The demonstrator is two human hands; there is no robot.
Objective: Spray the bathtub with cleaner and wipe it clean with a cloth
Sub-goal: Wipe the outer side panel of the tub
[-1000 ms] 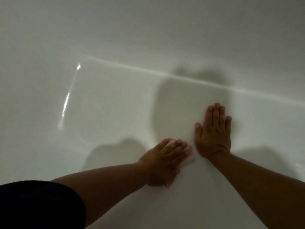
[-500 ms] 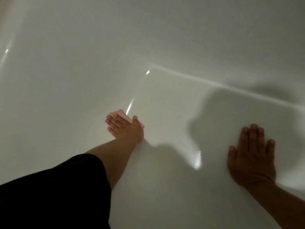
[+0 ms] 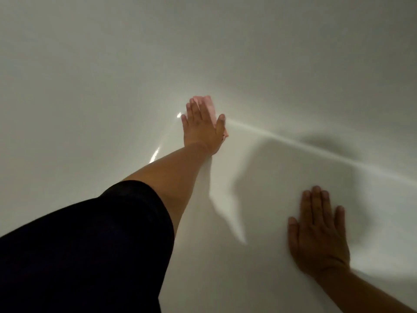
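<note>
My left hand, fingers straight, presses the pink cloth against the bathtub right at the crease of its far side; my right hand rests flat on the tub floor, gripping nothing, bracing me. I should press evenly and overlap strokes along that crease.
</note>
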